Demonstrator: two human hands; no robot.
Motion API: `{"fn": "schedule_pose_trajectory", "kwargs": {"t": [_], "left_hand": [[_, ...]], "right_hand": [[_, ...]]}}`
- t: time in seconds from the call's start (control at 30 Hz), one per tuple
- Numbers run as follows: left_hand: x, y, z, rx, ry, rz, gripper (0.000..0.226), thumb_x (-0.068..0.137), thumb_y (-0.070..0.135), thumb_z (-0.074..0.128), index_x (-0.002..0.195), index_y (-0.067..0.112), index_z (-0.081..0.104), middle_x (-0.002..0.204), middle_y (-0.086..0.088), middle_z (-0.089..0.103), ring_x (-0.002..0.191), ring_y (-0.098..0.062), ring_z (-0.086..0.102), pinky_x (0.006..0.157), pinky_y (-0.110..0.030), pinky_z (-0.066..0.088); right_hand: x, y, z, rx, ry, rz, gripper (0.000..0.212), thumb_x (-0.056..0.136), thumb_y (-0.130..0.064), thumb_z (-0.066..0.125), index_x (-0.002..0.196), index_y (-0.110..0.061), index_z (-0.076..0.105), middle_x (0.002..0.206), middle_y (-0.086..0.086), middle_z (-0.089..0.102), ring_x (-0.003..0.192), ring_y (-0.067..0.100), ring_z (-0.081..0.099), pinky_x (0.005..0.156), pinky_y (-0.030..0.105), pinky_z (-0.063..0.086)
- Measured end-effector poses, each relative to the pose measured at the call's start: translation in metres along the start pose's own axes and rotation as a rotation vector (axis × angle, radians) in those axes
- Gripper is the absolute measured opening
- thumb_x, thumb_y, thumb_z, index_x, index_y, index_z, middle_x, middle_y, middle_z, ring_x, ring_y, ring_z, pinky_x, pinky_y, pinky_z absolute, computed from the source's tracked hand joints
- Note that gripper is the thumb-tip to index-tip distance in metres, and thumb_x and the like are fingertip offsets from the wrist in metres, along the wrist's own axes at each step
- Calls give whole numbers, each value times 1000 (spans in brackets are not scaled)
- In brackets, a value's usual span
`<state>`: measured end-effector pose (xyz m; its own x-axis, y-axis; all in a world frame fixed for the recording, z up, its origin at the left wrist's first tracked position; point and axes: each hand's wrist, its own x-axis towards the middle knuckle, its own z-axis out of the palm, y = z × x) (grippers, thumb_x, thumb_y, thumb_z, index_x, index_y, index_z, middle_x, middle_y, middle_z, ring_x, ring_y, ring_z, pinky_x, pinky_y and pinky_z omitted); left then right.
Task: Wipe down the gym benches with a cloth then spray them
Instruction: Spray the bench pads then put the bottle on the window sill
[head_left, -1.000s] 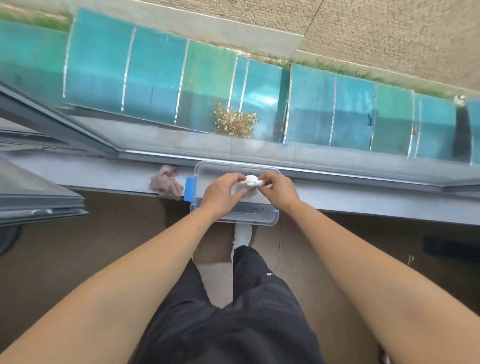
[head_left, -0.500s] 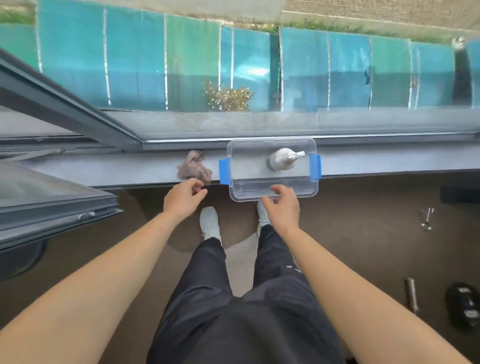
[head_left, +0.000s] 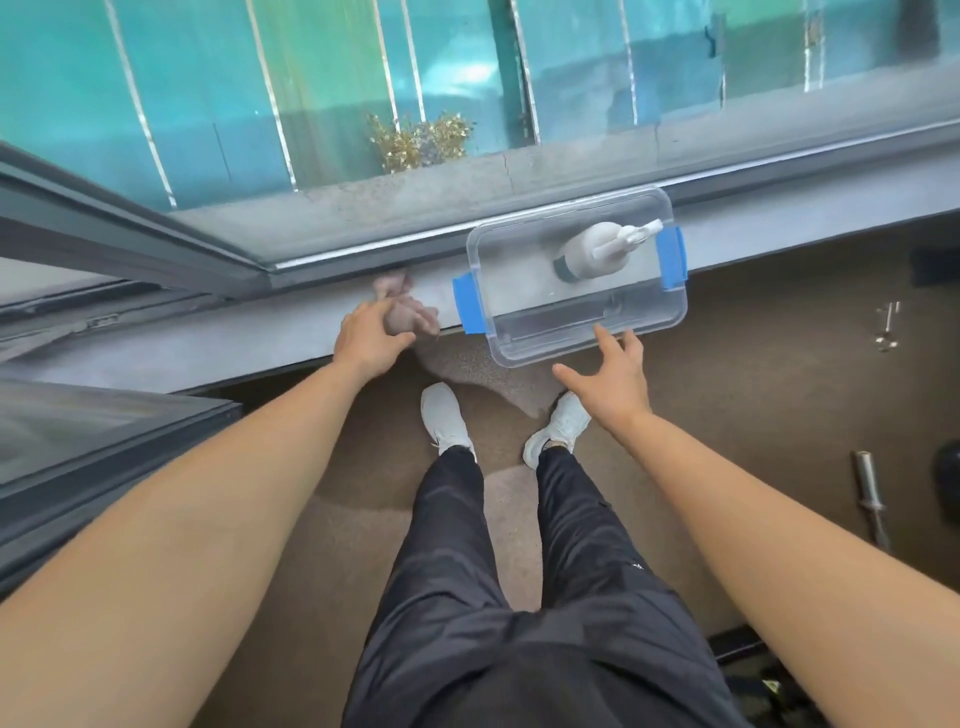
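The cloth (head_left: 408, 314) lies bunched on the sill (head_left: 234, 343), just left of the box (head_left: 587, 338) holding the spray bottle (head_left: 592, 252). The left hand (head_left: 369, 338) is on the cloth, too blurred to tell whether it pinches it. The right hand (head_left: 615, 379) is spread, fingertips at the box's near wall. The box overhangs the sill's near edge, so a nudge or dragged cloth could tip it off.

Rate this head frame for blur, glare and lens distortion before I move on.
Head view: even daylight, no harsh shadows; the crumpled pinkish cloth by the left hand is smeared by motion; the clear plastic box with blue clips carries mild sheen, yet the white spray bottle inside reads clearly; wide-angle lens bows the grey window sill.
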<state>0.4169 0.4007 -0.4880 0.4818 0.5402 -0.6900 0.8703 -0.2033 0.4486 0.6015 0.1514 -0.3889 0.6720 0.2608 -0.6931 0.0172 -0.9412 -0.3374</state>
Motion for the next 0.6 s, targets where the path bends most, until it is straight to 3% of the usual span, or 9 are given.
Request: {"fn": "schedule_pose_trajectory", "kwargs": {"t": [0.3, 0.37, 0.5, 0.6], "left_hand": [[-72, 34, -18, -302, 192, 162, 62, 87, 25, 78, 145, 19, 57, 131, -4, 60, 120, -23, 59, 104, -42, 51], [-95, 54, -25, -368, 211, 237, 62, 87, 23, 78, 145, 21, 56, 130, 0, 60, 120, -18, 59, 102, -40, 53], [-135, 105, -35, -439, 211, 392, 61, 87, 16, 79, 144, 21, 57, 127, 6, 60, 114, -12, 60, 93, -25, 53], [-144, 142, -33, -476, 197, 477, 64, 82, 23, 78, 143, 19, 58, 126, 5, 61, 113, -15, 62, 91, -25, 54]], "right_hand": [[-5, -2, -15, 74, -88, -21, 88, 87, -42, 78, 159, -26, 30, 169, 7, 3, 151, 28, 26, 121, 43, 31], [-6, 0, -25, 95, -108, -38, 87, 86, -41, 78, 158, -24, 32, 169, 8, 13, 153, 26, 24, 122, 45, 29], [-15, 7, -51, 151, -96, -47, 81, 88, -37, 77, 156, -20, 37, 161, 3, 37, 147, 24, 36, 121, 42, 32], [-27, 15, -66, 219, -59, -49, 78, 87, -35, 78, 155, -21, 41, 155, 4, 46, 143, 22, 43, 116, 40, 38]]}}
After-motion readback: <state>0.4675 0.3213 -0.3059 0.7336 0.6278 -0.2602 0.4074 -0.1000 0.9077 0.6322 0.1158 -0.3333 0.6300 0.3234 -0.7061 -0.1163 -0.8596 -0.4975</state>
